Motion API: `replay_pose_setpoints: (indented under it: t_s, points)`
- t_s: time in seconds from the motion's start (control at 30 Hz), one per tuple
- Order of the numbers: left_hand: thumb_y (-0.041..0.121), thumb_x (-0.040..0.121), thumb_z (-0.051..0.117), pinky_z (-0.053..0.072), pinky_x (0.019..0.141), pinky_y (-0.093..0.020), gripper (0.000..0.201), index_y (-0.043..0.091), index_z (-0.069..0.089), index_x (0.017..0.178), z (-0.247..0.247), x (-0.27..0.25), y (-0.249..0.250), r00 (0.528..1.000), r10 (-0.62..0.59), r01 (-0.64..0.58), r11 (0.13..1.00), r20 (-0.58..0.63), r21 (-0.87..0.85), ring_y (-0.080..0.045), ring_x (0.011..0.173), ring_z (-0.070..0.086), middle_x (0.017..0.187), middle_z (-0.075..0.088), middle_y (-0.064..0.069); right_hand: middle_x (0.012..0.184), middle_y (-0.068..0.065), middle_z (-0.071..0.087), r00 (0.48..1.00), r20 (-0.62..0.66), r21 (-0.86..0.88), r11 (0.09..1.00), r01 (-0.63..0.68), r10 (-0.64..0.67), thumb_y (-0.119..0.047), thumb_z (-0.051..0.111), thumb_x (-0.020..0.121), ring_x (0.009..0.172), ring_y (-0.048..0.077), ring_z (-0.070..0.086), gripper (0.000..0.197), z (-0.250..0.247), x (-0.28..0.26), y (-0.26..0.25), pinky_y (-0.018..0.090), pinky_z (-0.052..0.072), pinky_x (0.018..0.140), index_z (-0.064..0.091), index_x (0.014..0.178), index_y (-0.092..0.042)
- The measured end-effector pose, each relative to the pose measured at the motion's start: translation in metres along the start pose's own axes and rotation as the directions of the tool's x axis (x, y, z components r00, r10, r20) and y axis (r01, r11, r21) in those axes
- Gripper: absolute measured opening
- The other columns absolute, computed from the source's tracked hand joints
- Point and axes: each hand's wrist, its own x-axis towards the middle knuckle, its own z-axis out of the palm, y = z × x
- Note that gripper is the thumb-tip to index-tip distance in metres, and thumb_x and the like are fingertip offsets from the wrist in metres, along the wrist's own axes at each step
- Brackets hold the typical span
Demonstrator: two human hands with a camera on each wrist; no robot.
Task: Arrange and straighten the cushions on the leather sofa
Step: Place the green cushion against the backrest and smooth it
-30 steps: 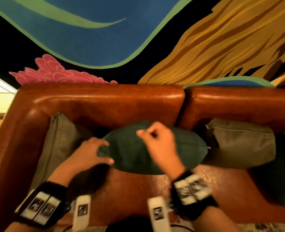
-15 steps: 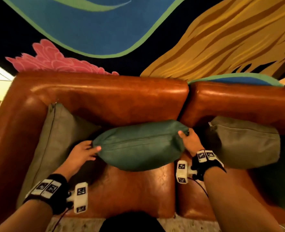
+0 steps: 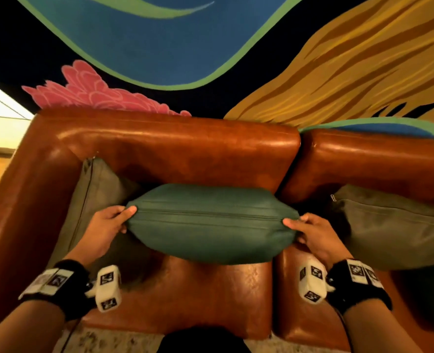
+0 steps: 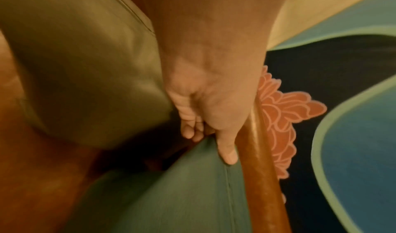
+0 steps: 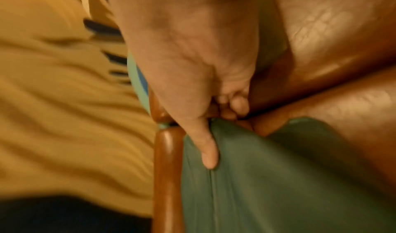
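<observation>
A dark green cushion (image 3: pixel 210 222) stands on edge on the brown leather sofa (image 3: pixel 175 154), its zip seam facing up. My left hand (image 3: pixel 124 217) pinches its left corner, thumb on top and fingers curled beneath. My right hand (image 3: pixel 295 222) pinches the right corner the same way. In the left wrist view the thumb (image 4: pixel 227 152) presses the green cushion (image 4: pixel 182 194) near the seam. In the right wrist view the thumb (image 5: pixel 207 153) lies on the green fabric (image 5: pixel 278 177). A grey-olive cushion (image 3: pixel 93 200) leans in the sofa's left corner, and another (image 3: pixel 394 225) sits to the right.
The sofa's left arm (image 3: pixel 19 212) and backrest (image 3: pixel 363 159) enclose the seat. A dark green shape (image 3: pixel 430 289) lies at the far right edge. A painted mural wall (image 3: pixel 210 47) rises behind the sofa. Bare seat leather (image 3: pixel 198 289) shows in front of the green cushion.
My right hand left the top of the green cushion and went to its right corner. My left hand took the left corner. The cushion now stands straighter with its seam up.
</observation>
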Motion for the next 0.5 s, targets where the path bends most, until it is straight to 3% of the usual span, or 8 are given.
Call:
replay_pose_setpoints:
  t_s: [0.1, 0.2, 0.3, 0.37, 0.4, 0.43, 0.5]
  points:
    - [0.014, 0.090, 0.070, 0.042, 0.045, -0.012, 0.021, 0.008, 0.065, 0.071, -0.017, 0.008, 0.005, 0.999, -0.042, 0.039, 0.993, 0.023, 0.111, -0.007, 0.046, 0.053, 0.050, 0.059, 0.004, 0.057, 0.002, 0.053, 1.000, 0.004, -0.095, 0.995, 0.006, -0.006, 0.000, 0.083, 0.075, 0.042, 0.009, 0.045, 0.036, 0.005, 0.003, -0.002, 0.019, 0.034, 0.037, 0.050, 0.067, -0.014]
    - [0.016, 0.087, 0.074, 0.044, 0.046, -0.016, 0.016, 0.003, 0.067, 0.080, -0.029, 0.038, 0.024, 0.996, -0.094, 0.092, 0.987, 0.007, 0.131, -0.006, 0.045, 0.054, 0.064, 0.061, -0.007, 0.057, 0.000, 0.059, 0.994, 0.107, -0.101, 0.995, 0.006, 0.005, -0.004, 0.080, 0.079, 0.045, 0.008, 0.050, 0.035, 0.016, 0.023, -0.020, 0.019, 0.036, 0.038, 0.051, 0.065, -0.016]
    - [0.013, 0.085, 0.077, 0.043, 0.037, -0.014, 0.021, 0.003, 0.062, 0.095, -0.014, 0.076, 0.032, 0.984, -0.170, 0.177, 0.968, -0.052, 0.177, 0.000, 0.034, 0.052, 0.068, 0.057, -0.011, 0.057, 0.004, 0.058, 1.000, 0.005, -0.312, 0.950, 0.029, -0.029, -0.008, 0.079, 0.083, 0.042, 0.010, 0.050, 0.024, 0.038, 0.054, -0.033, 0.017, 0.035, 0.034, 0.059, 0.070, -0.011]
    - [0.014, 0.087, 0.075, 0.046, 0.036, -0.013, 0.020, 0.001, 0.060, 0.093, 0.004, 0.098, 0.038, 0.965, -0.213, 0.227, 0.971, -0.151, 0.076, -0.006, 0.042, 0.057, 0.076, 0.058, -0.014, 0.071, 0.011, 0.061, 0.997, -0.077, -0.206, 0.978, 0.008, -0.024, -0.004, 0.072, 0.089, 0.051, 0.014, 0.056, 0.018, 0.050, 0.073, -0.040, 0.018, 0.046, 0.041, 0.062, 0.076, -0.010]
    - [0.017, 0.089, 0.073, 0.052, 0.042, -0.017, 0.022, -0.001, 0.062, 0.097, 0.012, 0.103, 0.039, 0.954, -0.215, 0.231, 0.971, -0.208, 0.059, -0.013, 0.054, 0.061, 0.085, 0.061, -0.016, 0.077, 0.011, 0.062, 0.992, -0.130, -0.125, 0.992, -0.021, 0.005, 0.000, 0.067, 0.091, 0.060, 0.016, 0.060, 0.018, 0.053, 0.080, -0.039, 0.021, 0.053, 0.051, 0.062, 0.079, -0.013]
    - [0.023, 0.091, 0.070, 0.059, 0.056, -0.025, 0.028, 0.000, 0.064, 0.104, 0.016, 0.104, 0.041, 0.950, -0.156, 0.206, 0.964, -0.269, 0.167, -0.023, 0.069, 0.065, 0.096, 0.065, -0.017, 0.082, 0.009, 0.063, 0.982, -0.189, -0.118, 0.993, -0.006, -0.017, 0.000, 0.064, 0.092, 0.068, 0.018, 0.062, 0.020, 0.052, 0.085, -0.034, 0.027, 0.058, 0.063, 0.063, 0.082, -0.017]
    - [0.036, 0.092, 0.067, 0.055, 0.084, -0.037, 0.033, 0.008, 0.067, 0.111, 0.016, 0.092, 0.045, 0.934, 0.161, 0.038, 0.843, -0.320, 0.536, -0.030, 0.094, 0.063, 0.106, 0.067, -0.014, 0.085, 0.006, 0.067, 0.921, -0.334, -0.321, 0.943, 0.090, -0.201, -0.015, 0.067, 0.088, 0.079, 0.022, 0.066, 0.012, 0.053, 0.076, -0.029, 0.040, 0.058, 0.080, 0.064, 0.088, -0.026]
